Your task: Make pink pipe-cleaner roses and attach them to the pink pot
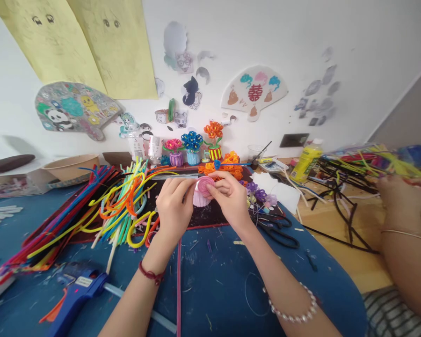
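Note:
My left hand (pixel 175 201) and my right hand (pixel 229 199) meet over the middle of the table, fingers closed on a small pot of pipe cleaners. The pot's pale pink ribbed side (pixel 200 199) faces down and toward me. At its top sits a flat, darker pink coiled disc (pixel 206 186), with my right thumb pressed on its edge. My left fingertips pinch the pot's left side. A long pink pipe cleaner (pixel 178 290) lies on the blue table below my hands. Part of the pot is covered by my fingers.
Pipe cleaners in many colours (pixel 126 206) lie in bundles on the left, near a blue glue gun (pixel 80 285). Black scissors (pixel 277 227) lie right of my hands. Finished flower pots (pixel 192 145) stand behind. A co-worker's arm (pixel 403 215) is at the right, beyond a yellow bottle (pixel 306 161).

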Demonstrator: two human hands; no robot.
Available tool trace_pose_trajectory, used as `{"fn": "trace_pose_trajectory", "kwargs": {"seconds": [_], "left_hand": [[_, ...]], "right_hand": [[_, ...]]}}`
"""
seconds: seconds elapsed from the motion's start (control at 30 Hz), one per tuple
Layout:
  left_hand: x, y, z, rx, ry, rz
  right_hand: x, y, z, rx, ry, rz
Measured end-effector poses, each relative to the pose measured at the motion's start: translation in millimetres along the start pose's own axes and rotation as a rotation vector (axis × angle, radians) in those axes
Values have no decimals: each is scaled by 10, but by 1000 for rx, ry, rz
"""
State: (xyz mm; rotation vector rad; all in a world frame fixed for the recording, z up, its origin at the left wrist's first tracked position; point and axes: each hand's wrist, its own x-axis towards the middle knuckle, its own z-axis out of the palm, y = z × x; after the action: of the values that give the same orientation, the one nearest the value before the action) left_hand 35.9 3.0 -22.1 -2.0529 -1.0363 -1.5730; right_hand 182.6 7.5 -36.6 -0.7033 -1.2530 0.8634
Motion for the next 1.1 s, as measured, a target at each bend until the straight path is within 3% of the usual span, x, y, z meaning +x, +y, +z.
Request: {"fn": "trace_pose_trajectory", "kwargs": {"seconds": [0.67, 1.1], "left_hand": [[-24, -6, 19, 103, 5, 49], [-23, 15, 3, 131, 2, 78]], "right_hand": [[-13, 14, -14, 1, -34, -40], [22, 23, -17, -62, 42, 82]]}}
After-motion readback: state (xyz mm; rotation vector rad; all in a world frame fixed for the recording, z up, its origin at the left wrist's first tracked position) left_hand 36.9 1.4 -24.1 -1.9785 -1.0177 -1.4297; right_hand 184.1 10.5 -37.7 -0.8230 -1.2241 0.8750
